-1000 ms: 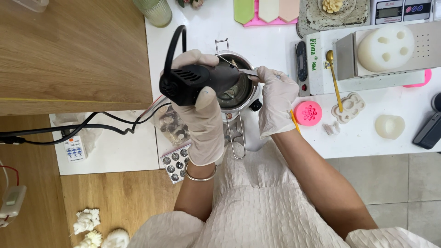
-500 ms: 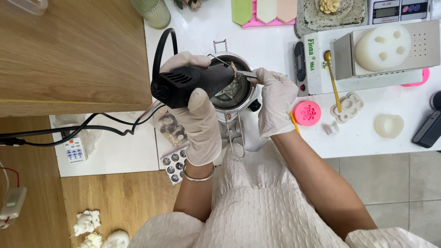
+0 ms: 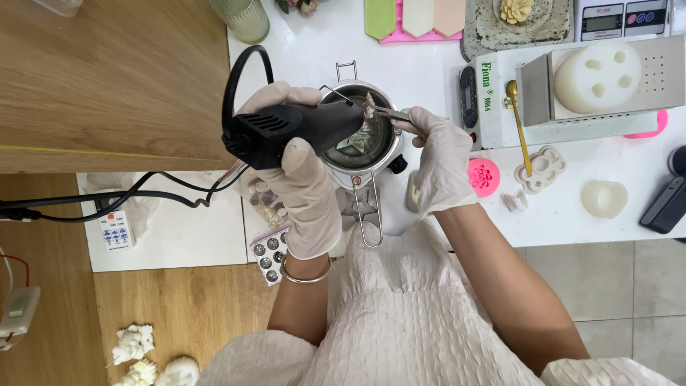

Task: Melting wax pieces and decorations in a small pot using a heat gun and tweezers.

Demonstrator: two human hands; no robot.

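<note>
Two gloved hands worked over the small round steel melting pot [image 3: 361, 139], which sat on the white tabletop [image 3: 421, 71] and serves as our landmark. Our left hand [image 3: 304, 186] gripped the black corded heat gun [image 3: 286, 132], fingers clenched around its body, with the nozzle aimed into the pot from its left. Our right hand [image 3: 439, 168] came in from the pot's right, fingers pinched on slim metal tweezers [image 3: 389, 113] whose tips held a small pale scrap [image 3: 369, 109] just above the pot's rim.

We judged the heat gun to be rigid, fairly light and hot at the nozzle, so the plastic body well behind the nozzle was the place to hold it; its thick black cord [image 3: 143, 193] trailed off to the left of the pot and could tug. The tweezers looked thin and springy, easy to let slip in gloves, best held at mid-length. The scrap seemed light and fragile. The pot itself likely ran hot, and its wire handle [image 3: 368, 214], pointing towards us, was the safe grip.

Right of the pot stood a white electronic appliance [image 3: 482, 96] with a gold spoon [image 3: 520, 121] and a white silicone mould [image 3: 597, 75] on it, and a pink flower mould [image 3: 484, 175] nearer us. Behind the pot lay a pink tray of coloured bars [image 3: 414, 18]. Left and nearer us sat a clear bag of small pieces [image 3: 261, 196]. The cord and the handle crowded our wrists most.
</note>
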